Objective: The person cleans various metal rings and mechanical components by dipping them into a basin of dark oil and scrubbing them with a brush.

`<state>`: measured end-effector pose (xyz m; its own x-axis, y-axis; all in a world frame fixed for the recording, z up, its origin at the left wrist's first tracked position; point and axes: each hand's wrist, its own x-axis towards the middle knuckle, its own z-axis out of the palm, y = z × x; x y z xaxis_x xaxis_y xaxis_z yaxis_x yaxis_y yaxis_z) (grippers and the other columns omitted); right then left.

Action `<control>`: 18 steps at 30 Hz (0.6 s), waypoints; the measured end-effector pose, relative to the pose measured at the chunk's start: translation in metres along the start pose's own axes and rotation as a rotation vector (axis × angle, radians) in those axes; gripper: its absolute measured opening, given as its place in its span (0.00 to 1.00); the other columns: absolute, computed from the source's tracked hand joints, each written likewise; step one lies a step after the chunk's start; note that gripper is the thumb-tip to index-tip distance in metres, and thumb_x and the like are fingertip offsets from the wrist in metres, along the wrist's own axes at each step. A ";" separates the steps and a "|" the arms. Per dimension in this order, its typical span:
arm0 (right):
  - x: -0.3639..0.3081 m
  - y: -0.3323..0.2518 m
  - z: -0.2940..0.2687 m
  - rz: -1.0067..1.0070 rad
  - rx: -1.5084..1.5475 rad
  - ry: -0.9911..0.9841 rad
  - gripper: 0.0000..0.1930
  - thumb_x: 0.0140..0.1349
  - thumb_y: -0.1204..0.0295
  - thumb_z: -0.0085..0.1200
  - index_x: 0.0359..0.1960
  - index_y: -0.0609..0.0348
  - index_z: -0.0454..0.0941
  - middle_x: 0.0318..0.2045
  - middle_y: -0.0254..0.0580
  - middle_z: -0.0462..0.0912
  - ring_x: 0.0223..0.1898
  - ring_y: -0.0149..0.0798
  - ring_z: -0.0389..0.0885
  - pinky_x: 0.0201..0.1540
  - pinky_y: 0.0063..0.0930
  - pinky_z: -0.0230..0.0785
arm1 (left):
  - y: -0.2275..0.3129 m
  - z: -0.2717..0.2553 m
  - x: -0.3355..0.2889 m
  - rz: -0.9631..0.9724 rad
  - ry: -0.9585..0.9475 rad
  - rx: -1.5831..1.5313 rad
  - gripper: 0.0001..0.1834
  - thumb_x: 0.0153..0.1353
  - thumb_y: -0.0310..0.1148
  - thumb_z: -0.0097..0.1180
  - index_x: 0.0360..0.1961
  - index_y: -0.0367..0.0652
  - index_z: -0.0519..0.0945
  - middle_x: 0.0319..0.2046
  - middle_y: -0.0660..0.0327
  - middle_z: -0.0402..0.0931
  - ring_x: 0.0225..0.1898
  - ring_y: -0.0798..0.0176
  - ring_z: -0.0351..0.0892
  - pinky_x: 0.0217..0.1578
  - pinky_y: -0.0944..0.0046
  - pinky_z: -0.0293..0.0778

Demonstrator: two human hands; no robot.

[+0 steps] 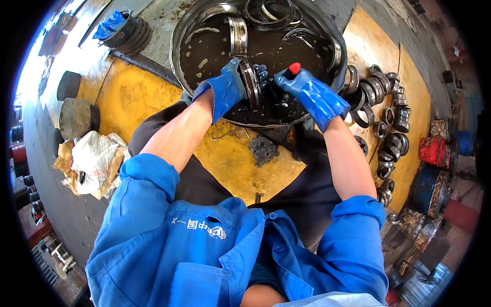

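Note:
My left hand (227, 87), in a blue rubber glove, is closed round a wet metal ring (250, 87). The ring stands on edge over the near part of a round basin (176, 56) of dark liquid. To its right, my right hand (307, 89), gloved the same way, is closed round a tool with a red-ended handle (294, 67). The tool's working end is hidden against the dark liquid, so its kind does not show. Just beyond the held ring, another wide metal ring (238, 37) stands in the basin. Several more rings (270, 11) lie at its far side.
Many metal rings (376, 89) lie on the yellow board to the right. A stack of dark rings (134, 36) with blue cloth on top stands far left. Grey cylinders (75, 117) and a crumpled white bag (99, 161) sit at the left. A dark clump (263, 150) lies between my legs.

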<state>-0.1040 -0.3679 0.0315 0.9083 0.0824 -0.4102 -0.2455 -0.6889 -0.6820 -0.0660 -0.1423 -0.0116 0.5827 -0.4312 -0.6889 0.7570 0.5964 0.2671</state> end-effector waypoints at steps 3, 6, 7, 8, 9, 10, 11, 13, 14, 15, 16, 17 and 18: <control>-0.007 -0.021 -0.022 0.000 0.226 0.170 0.18 0.62 0.57 0.68 0.41 0.60 0.88 0.34 0.40 0.90 0.36 0.32 0.87 0.45 0.31 0.78 | 0.012 -0.019 0.007 -0.041 -0.287 0.030 0.38 0.77 0.59 0.30 0.65 0.35 0.71 0.63 0.44 0.75 0.65 0.40 0.72 0.67 0.34 0.64; -0.018 -0.019 -0.042 0.046 0.609 0.344 0.17 0.64 0.57 0.67 0.41 0.60 0.89 0.33 0.40 0.90 0.33 0.29 0.87 0.42 0.30 0.79 | -0.006 0.011 -0.005 -0.037 -0.343 0.011 0.39 0.77 0.60 0.31 0.70 0.37 0.68 0.70 0.46 0.70 0.71 0.41 0.65 0.73 0.35 0.55; -0.029 -0.061 -0.027 -0.019 0.673 0.343 0.21 0.67 0.52 0.62 0.44 0.59 0.85 0.37 0.40 0.88 0.37 0.33 0.84 0.43 0.33 0.75 | 0.011 -0.026 0.017 -0.009 -0.301 -0.137 0.38 0.77 0.60 0.33 0.72 0.41 0.67 0.72 0.48 0.67 0.72 0.41 0.64 0.74 0.38 0.53; -0.043 -0.078 -0.014 -0.047 0.733 0.365 0.24 0.71 0.47 0.58 0.47 0.59 0.82 0.42 0.39 0.87 0.42 0.37 0.82 0.45 0.37 0.72 | 0.014 -0.039 0.028 -0.001 -0.289 -0.162 0.38 0.77 0.60 0.33 0.72 0.41 0.67 0.72 0.48 0.67 0.72 0.41 0.63 0.74 0.38 0.53; -0.049 -0.069 -0.017 -0.071 0.716 0.340 0.23 0.72 0.47 0.57 0.48 0.57 0.82 0.42 0.38 0.86 0.42 0.35 0.82 0.45 0.33 0.72 | 0.010 -0.033 0.033 -0.011 -0.305 -0.163 0.37 0.77 0.60 0.33 0.72 0.42 0.67 0.72 0.48 0.67 0.72 0.41 0.63 0.74 0.38 0.53; -0.052 -0.063 -0.012 -0.099 0.710 0.295 0.23 0.73 0.47 0.56 0.49 0.56 0.82 0.42 0.37 0.86 0.41 0.33 0.82 0.45 0.30 0.72 | 0.009 -0.034 0.033 -0.007 -0.298 -0.159 0.37 0.77 0.60 0.33 0.72 0.42 0.68 0.72 0.48 0.67 0.72 0.41 0.63 0.74 0.39 0.53; -0.082 -0.103 -0.023 0.011 0.193 0.392 0.19 0.75 0.52 0.54 0.49 0.56 0.81 0.36 0.35 0.83 0.38 0.26 0.79 0.40 0.20 0.70 | 0.008 -0.032 0.033 -0.006 -0.299 -0.159 0.37 0.77 0.60 0.33 0.72 0.42 0.68 0.72 0.48 0.67 0.72 0.41 0.63 0.74 0.39 0.52; -0.017 -0.063 -0.006 0.050 0.374 0.328 0.19 0.70 0.53 0.60 0.47 0.56 0.85 0.34 0.39 0.86 0.34 0.29 0.83 0.40 0.24 0.74 | 0.005 -0.019 0.034 -0.008 -0.317 -0.149 0.37 0.77 0.61 0.33 0.72 0.43 0.68 0.72 0.48 0.67 0.73 0.41 0.63 0.75 0.39 0.52; -0.002 -0.045 -0.004 0.046 0.339 0.317 0.17 0.64 0.57 0.66 0.41 0.59 0.89 0.32 0.40 0.89 0.32 0.30 0.86 0.39 0.29 0.78 | 0.006 -0.016 0.035 -0.007 -0.324 -0.146 0.37 0.77 0.61 0.33 0.72 0.43 0.68 0.72 0.48 0.67 0.73 0.41 0.63 0.75 0.39 0.52; -0.006 -0.049 0.010 -0.020 0.357 0.314 0.17 0.65 0.56 0.65 0.41 0.58 0.89 0.31 0.38 0.89 0.31 0.30 0.85 0.39 0.29 0.78 | 0.010 -0.026 0.034 0.013 -0.316 -0.152 0.37 0.77 0.61 0.33 0.72 0.43 0.68 0.72 0.48 0.67 0.73 0.41 0.63 0.75 0.39 0.52; -0.008 -0.042 0.012 -0.034 0.390 0.277 0.16 0.64 0.58 0.66 0.42 0.58 0.89 0.32 0.37 0.90 0.33 0.30 0.86 0.40 0.29 0.79 | 0.011 -0.021 0.037 0.012 -0.326 -0.161 0.37 0.77 0.61 0.33 0.72 0.43 0.68 0.72 0.48 0.67 0.73 0.41 0.63 0.75 0.39 0.52; -0.009 -0.036 0.017 -0.054 0.371 0.260 0.15 0.64 0.60 0.67 0.42 0.58 0.89 0.32 0.37 0.90 0.34 0.29 0.86 0.41 0.29 0.79 | 0.010 -0.021 0.034 0.018 -0.315 -0.161 0.37 0.77 0.61 0.33 0.72 0.44 0.68 0.72 0.48 0.67 0.73 0.41 0.63 0.75 0.39 0.52; -0.011 -0.030 0.022 -0.074 0.352 0.243 0.14 0.65 0.61 0.67 0.43 0.58 0.89 0.33 0.37 0.90 0.34 0.28 0.86 0.43 0.29 0.79 | 0.012 -0.020 0.032 0.024 -0.301 -0.170 0.37 0.77 0.61 0.33 0.72 0.44 0.68 0.71 0.48 0.68 0.72 0.40 0.64 0.74 0.37 0.52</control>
<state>-0.1144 -0.3321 0.0435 0.9709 -0.0782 -0.2264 -0.2386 -0.3967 -0.8864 -0.0441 -0.1356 -0.0435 0.6803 -0.5806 -0.4473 0.6963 0.7026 0.1471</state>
